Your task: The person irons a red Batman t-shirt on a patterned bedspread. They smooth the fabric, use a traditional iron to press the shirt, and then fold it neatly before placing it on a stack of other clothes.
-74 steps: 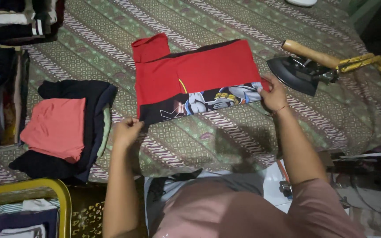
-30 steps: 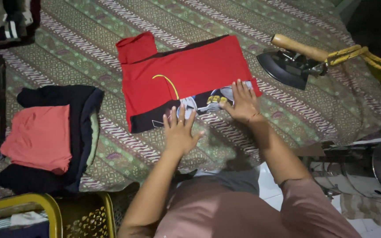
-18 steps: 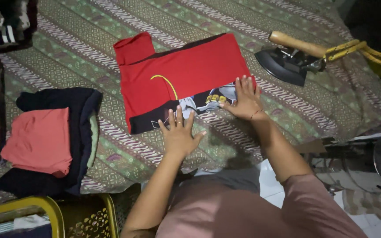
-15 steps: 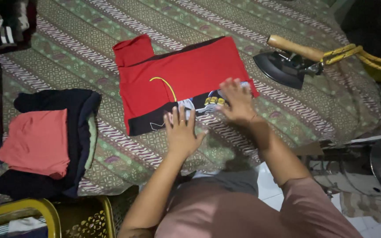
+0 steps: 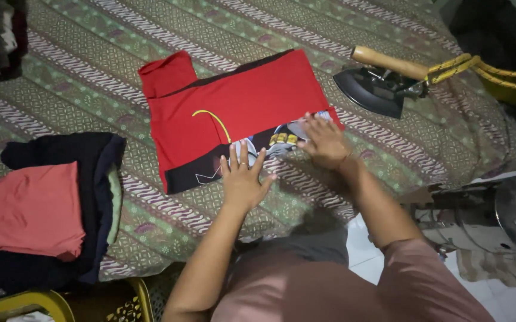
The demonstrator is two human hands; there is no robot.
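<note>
So the whole thing's happening on a patterned green cloth [image 5: 389,36] with wavy stripes, spread over what looks like a padded surface. Off to the right there's a dark flat iron [image 5: 372,88] with a wooden handle, sitting near the shirt's right edge but not touching it, and a yellow cord [image 5: 466,64] runs off from it toward the corner. On the left sits a folded pile of clothes [image 5: 49,209], a coral piece on top of dark ones, well apart from the hands. A yellow basket [image 5: 37,301] pokes in at the bottom left, and some grey metal gear [image 5: 496,209] sits low on the right. Nothing lies between the hands and the shirt.

The folded red shirt [image 5: 240,113] lies flat in the middle of the cloth, one sleeve sticking up at the upper left, with a black band and a printed picture along the near edge. The left hand [image 5: 243,182] rests flat on that near edge, fingers spread, so its grip is open, just pressing down. The right hand [image 5: 324,143] lies on the lower right corner over the print, fingers also loose and flat, nothing pinched as far as I can see.
</note>
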